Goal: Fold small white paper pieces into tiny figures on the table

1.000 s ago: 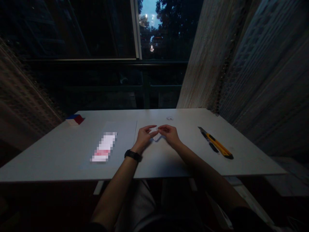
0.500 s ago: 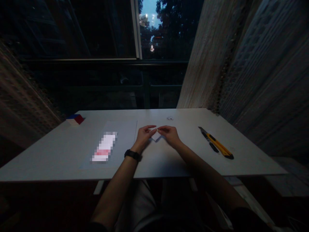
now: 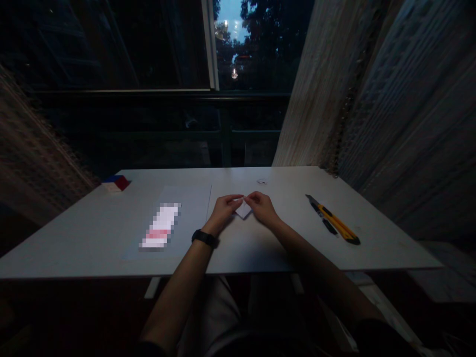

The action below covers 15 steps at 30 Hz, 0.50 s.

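A small piece of folded white paper point(image 3: 243, 210) is held between both hands near the middle of the table, one corner pointing toward me. My left hand point(image 3: 225, 208) grips its left side, thumb on the paper and fingers curled behind. At the upper right edge my right hand point(image 3: 262, 204) pinches the paper between thumb and fingertips. The two hands nearly meet at its top corner. Fine creases are too dim to make out.
Left of my hands, a blurred-out lit rectangle point(image 3: 160, 225) lies on a white sheet point(image 3: 191, 208). A puzzle cube point(image 3: 116, 183) sits at the far left. To the right lie a yellow utility knife point(image 3: 340, 226) and a smaller black cutter point(image 3: 323, 218). A small thin object point(image 3: 262, 181) is at the back.
The paper has shifted slightly right and more of its face shows between my hands. My left hand has moved a little to the right; both hands keep their hold.
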Motion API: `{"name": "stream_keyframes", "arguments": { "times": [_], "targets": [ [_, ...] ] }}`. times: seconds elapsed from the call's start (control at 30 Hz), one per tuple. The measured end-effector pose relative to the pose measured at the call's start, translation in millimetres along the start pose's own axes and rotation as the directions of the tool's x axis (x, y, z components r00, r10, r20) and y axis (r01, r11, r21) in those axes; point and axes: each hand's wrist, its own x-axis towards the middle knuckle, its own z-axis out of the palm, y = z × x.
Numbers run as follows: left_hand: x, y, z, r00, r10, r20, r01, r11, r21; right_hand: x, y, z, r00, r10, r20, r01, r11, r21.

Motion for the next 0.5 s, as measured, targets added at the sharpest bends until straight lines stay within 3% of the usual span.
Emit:
{"name": "stream_keyframes", "arguments": {
  "times": [0.27, 0.5],
  "targets": [
    [-2.6, 1.9, 0.3, 0.998, -0.066, 0.025, 0.067, 0.997, -0.040, -2.4, -2.0, -0.5, 1.000, -0.013, -0.012, 0.012, 0.994, -0.106],
    [-1.5, -1.4, -2.0, 0.998, -0.043, 0.049, 0.045, 0.998, -0.034, -5.2, -6.7, -0.5, 0.999, -0.035, -0.029, 0.029, 0.984, -0.177]
  ]
}}
